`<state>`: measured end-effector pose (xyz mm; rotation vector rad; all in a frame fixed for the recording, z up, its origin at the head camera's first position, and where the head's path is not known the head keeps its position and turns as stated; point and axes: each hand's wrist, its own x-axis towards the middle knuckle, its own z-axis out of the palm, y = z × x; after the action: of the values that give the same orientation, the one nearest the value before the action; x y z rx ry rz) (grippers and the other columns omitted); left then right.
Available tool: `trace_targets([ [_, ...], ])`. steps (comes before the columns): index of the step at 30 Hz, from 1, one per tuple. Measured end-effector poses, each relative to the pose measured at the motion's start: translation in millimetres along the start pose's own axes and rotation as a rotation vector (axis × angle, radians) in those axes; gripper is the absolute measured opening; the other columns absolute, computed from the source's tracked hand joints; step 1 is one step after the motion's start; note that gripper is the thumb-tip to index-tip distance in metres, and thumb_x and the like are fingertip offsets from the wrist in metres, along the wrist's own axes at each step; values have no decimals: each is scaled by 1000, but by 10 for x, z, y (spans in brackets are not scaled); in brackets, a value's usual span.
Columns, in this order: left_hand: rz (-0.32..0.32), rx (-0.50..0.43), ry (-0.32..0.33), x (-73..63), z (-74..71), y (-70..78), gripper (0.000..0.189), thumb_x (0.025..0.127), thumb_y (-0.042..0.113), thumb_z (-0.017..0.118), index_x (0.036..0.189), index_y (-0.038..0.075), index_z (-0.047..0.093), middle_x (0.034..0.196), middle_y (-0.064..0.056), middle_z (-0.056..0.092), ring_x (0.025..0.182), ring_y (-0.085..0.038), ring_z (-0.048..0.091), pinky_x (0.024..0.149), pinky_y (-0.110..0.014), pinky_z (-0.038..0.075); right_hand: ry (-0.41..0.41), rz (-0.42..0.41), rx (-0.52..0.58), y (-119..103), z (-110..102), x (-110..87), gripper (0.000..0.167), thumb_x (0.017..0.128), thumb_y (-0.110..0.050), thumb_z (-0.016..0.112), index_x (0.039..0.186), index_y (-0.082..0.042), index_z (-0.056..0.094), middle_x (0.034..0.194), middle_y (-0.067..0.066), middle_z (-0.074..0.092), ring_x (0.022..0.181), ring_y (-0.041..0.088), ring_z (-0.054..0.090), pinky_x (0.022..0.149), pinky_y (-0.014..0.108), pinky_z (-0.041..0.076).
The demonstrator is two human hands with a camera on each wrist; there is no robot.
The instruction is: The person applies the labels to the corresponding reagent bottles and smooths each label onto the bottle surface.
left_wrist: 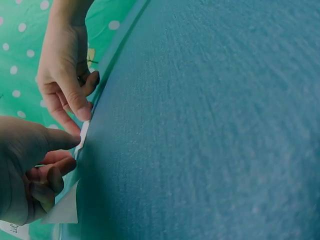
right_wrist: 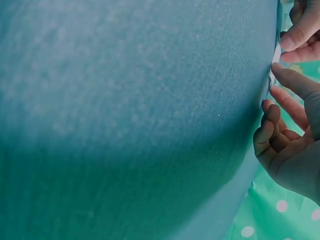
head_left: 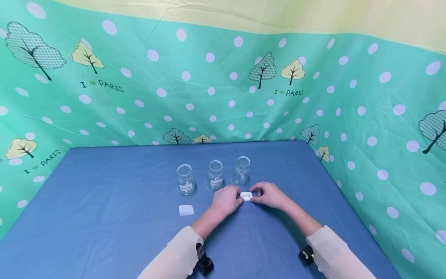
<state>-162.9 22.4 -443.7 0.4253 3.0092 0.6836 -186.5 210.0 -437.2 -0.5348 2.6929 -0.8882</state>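
Observation:
Both hands pinch a small white label (head_left: 246, 196) with dark handwritten marks, just in front of the jars. My left hand (head_left: 227, 198) has its left end between thumb and finger, while my right hand (head_left: 270, 195) grips the right end. Seen from the left wrist, the label (left_wrist: 84, 132) is nearly edge-on between the fingertips. Closest to the hands stands a clear glass jar (head_left: 241, 171) with no label showing. The middle jar (head_left: 215, 176) and the left jar (head_left: 186, 180) each carry a similar white label low on the front.
A piece of white paper (head_left: 186, 210) lies on the blue table cover (head_left: 115, 201), in front of the left jar. Green dotted curtains (head_left: 209, 97) hang behind the table and along its sides. All three jars stand upright and open-topped.

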Motion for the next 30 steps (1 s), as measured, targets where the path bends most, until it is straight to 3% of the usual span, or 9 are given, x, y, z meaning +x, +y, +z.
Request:
trace_targets([
  [11,-9,15,15,-39,-1,-26,12,83,31,68,86,19,70,76,5,59,69,-14,59,58,-35,48,12,-14,0,14,22,26,19,81,-20,72,98,-11,69,66,-1,53,55,10,45,51,22,38],
  [22,22,-183,16,-12,11,-146,9,84,27,67,82,19,70,65,10,57,56,-4,48,51,-23,38,40,-35,72,-7,5,11,16,82,-20,71,96,-11,69,68,0,55,52,8,45,48,22,40],
  [30,57,-241,5,-35,-70,-183,11,86,25,64,82,17,71,63,9,55,54,-4,46,51,-21,37,55,-65,115,-27,-2,9,18,82,-21,71,96,-11,68,69,-1,57,48,5,47,46,24,43],
])
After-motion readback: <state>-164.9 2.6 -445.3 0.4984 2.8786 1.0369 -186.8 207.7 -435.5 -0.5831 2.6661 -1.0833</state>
